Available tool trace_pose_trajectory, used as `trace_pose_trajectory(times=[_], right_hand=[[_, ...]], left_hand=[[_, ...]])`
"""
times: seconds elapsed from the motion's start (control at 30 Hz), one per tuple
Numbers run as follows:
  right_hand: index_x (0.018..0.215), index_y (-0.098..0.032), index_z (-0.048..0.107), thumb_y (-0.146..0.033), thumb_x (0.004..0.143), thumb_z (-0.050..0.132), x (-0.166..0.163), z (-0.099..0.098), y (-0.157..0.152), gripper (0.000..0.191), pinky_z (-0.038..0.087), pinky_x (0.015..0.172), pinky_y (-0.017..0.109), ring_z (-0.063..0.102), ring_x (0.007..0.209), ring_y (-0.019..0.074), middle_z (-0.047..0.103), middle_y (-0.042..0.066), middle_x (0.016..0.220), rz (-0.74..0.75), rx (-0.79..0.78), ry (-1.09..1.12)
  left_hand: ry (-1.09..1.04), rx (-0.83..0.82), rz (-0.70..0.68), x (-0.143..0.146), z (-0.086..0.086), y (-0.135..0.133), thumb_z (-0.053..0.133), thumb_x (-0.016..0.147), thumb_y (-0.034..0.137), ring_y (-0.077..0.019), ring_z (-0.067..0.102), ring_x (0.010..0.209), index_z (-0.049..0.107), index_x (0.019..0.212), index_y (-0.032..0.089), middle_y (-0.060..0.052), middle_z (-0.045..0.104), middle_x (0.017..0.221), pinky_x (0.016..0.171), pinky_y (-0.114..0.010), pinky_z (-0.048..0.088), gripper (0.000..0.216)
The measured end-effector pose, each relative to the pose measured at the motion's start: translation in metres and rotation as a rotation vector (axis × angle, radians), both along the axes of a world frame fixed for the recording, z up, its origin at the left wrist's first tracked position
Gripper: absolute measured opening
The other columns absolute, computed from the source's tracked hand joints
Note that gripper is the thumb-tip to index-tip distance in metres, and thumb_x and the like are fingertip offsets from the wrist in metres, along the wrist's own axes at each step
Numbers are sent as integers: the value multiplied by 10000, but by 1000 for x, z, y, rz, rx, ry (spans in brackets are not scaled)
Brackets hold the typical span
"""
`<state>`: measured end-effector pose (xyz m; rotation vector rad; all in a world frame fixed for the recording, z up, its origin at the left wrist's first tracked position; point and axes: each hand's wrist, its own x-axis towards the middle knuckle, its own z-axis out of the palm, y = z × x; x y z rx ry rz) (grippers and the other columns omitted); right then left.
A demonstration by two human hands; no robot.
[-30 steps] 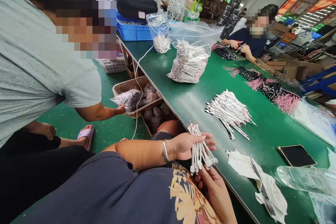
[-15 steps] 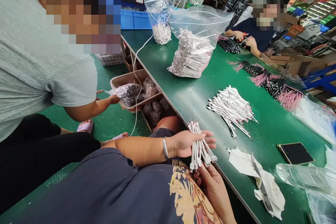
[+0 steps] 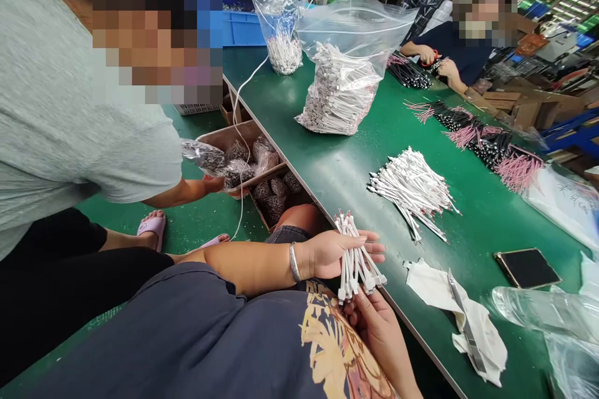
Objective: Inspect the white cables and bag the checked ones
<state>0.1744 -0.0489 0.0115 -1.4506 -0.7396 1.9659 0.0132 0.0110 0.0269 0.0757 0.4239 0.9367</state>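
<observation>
Head view. The left hand (image 3: 334, 254) is closed in a light grasp, fingers extended, with one bangle (image 3: 294, 262) on the wrist. It holds one cable bundle (image 3: 356, 260) against the palm. The bundle consists of short white cables with small white plugs, fanned at the top, too many and too tightly packed to count. The right hand (image 3: 379, 340) sits just below the left, its fingertips pinching the bundle's lower ends.

Beyond the hands lies the green bench (image 3: 327, 181), with one loose pile of white cables (image 3: 412, 193) just ahead of the left fingers. Farther ahead stand two zip bags of white cables, one large (image 3: 339, 90) and one smaller (image 3: 281, 31). To the right of the hands are a row of pink-and-black wire bunches (image 3: 472, 137), one cloth (image 3: 480, 336), one steel strip (image 3: 463, 324) lying on it, and one phone (image 3: 528, 268).

Left of the left hand, below the bench edge, are two brown trays (image 3: 222, 137) — a co-worker's hand (image 3: 214, 184) is beside them. A second co-worker (image 3: 449, 43) sits across the bench, well apart — holding red-handled scissors (image 3: 433, 57).
</observation>
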Motion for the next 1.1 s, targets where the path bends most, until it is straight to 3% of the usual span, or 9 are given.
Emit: trace_pose_trajectory(times=[0.2,0.53,1.1], right_hand=[[796,-166,624,-414,674,759,2,1,2,308,340,495,191,440,499,75,593,-3,596,31,13,-18],[862,-162,635,-405,701,743,5,-1,3,311,335,498,187,438,519,70,591,-1,616,21,8,-3],[811,-167,633,-387,728,729,4,0,2,254,343,513,156,432,525,57,589,-7,607,9,-9,15]], left_hand=[[-31,15,0,1,-1,1,546,831,150,-222,649,894,622,998,103,-116,672,958,922,-457,360,189],[-25,-2,-4,1,3,3,460,873,125,-216,654,892,624,1001,102,-110,679,950,912,-448,377,209],[-39,-15,-2,0,3,2,455,874,114,-212,660,874,623,1006,91,-115,677,945,930,-459,367,215]])
